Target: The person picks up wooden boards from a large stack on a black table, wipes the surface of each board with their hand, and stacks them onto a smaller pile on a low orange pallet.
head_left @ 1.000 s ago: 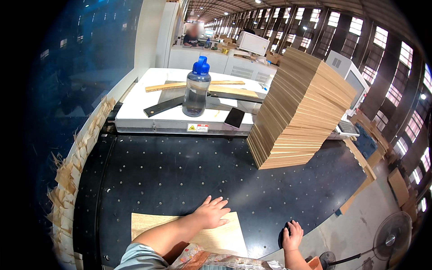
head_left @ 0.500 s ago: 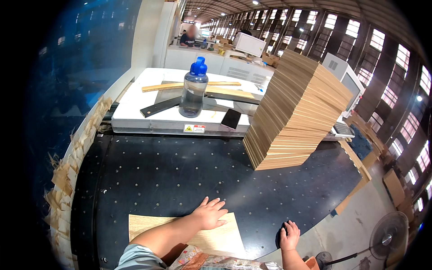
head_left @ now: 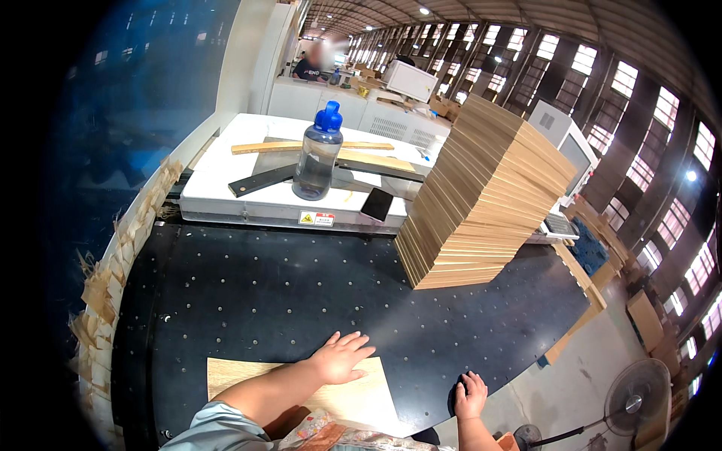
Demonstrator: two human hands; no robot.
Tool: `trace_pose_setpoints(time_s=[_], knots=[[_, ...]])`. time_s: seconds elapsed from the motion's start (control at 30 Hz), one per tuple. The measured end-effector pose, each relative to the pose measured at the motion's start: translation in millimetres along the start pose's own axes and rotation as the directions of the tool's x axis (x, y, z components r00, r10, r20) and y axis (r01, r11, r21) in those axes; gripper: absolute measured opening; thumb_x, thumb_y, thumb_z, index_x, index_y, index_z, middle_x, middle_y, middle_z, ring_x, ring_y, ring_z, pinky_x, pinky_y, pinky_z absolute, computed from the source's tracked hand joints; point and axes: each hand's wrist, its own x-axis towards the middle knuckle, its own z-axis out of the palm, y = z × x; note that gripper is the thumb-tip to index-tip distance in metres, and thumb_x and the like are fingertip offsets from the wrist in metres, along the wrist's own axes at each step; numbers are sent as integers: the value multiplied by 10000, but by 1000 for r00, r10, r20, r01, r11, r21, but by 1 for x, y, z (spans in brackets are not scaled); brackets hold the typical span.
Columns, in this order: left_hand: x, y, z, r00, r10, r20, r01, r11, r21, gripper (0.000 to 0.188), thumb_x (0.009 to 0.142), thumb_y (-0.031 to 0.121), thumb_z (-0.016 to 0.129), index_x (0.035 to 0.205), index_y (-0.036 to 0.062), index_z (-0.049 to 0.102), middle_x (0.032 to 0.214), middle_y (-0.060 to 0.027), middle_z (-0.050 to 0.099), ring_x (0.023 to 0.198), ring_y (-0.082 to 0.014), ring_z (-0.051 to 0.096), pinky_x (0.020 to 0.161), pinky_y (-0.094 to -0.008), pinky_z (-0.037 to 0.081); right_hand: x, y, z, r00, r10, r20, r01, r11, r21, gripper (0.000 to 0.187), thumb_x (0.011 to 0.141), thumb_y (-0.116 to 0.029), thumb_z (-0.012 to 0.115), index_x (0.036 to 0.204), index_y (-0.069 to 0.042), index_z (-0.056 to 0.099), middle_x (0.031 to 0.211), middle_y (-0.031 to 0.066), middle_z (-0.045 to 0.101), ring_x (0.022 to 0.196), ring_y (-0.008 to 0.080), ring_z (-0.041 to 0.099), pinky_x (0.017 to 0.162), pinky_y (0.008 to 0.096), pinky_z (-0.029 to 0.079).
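A thin, light wood-grain board [head_left: 368,402] lies on the black table by its near edge. My left hand [head_left: 340,361] rests on the board's far part, palm down, with its fingers spread past the far edge; my forearm covers much of the board. At the table's near right edge my right hand [head_left: 470,395] lies with its fingers extended over the rim. A dark patch hugs those fingers, and I cannot tell whether it is a shadow or an object. A tall, leaning stack of boards [head_left: 474,203] stands farther back on the right.
Behind the black table [head_left: 248,293] a white machine bed [head_left: 263,210] bears a water bottle [head_left: 317,158], a phone [head_left: 377,204] and wooden strips [head_left: 263,147]. A monitor [head_left: 568,143] stands behind the stack. A fan [head_left: 635,398] is at lower right. A person [head_left: 310,68] sits far back.
The whole view has shifted slightly, so the stack and table sit a little farther left. Both hands keep nearly the same places on the board and at the table edge.
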Motion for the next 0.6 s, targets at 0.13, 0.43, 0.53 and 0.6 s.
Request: trace_pose_setpoints(time_s=[0.13, 0.43, 0.53, 0.6], knots=[[0, -6, -24, 822, -30, -568, -212, 911, -355, 347, 782, 172, 658, 1103, 96, 553, 1422, -157, 339, 1357, -325, 242, 1090, -438, 222, -1, 2, -2, 1000, -13, 8, 13, 1000, 6, 293, 779, -238, 597, 1046, -127, 646, 1190, 78, 576, 1187, 285, 466, 1035, 495, 260], [-14, -62, -58, 748, -463, -475, -594, -149, -790, 152, 727, 21, 588, 630, 127, 539, 1449, -138, 333, 1398, -220, 143, 1090, -406, 106, -3, 1, -1, 999, -31, -4, 32, 999, 15, 283, 774, -210, 595, 1036, -114, 646, 1189, 83, 575, 1182, 297, 468, 1024, 490, 270], [-26, -60, -93, 723, -349, -597, -691, -335, -641, 127, 709, 72, 592, 621, 126, 518, 1485, -127, 254, 1403, -253, 136, 1109, -432, 120, -1, -1, -4, 1000, -26, -11, 27, 1000, 13, 283, 773, -203, 595, 1033, -103, 645, 1182, 88, 579, 1179, 302, 468, 1023, 490, 269], [-35, -67, -110, 663, -249, -706, -739, -364, -567, 174, 720, 99, 598, 597, 122, 478, 1493, -124, 226, 1404, -276, 128, 1113, -483, 170, -3, -1, -3, 999, -30, -11, 30, 999, 12, 284, 772, -198, 597, 1033, -97, 645, 1180, 89, 579, 1179, 302, 468, 1023, 490, 268]])
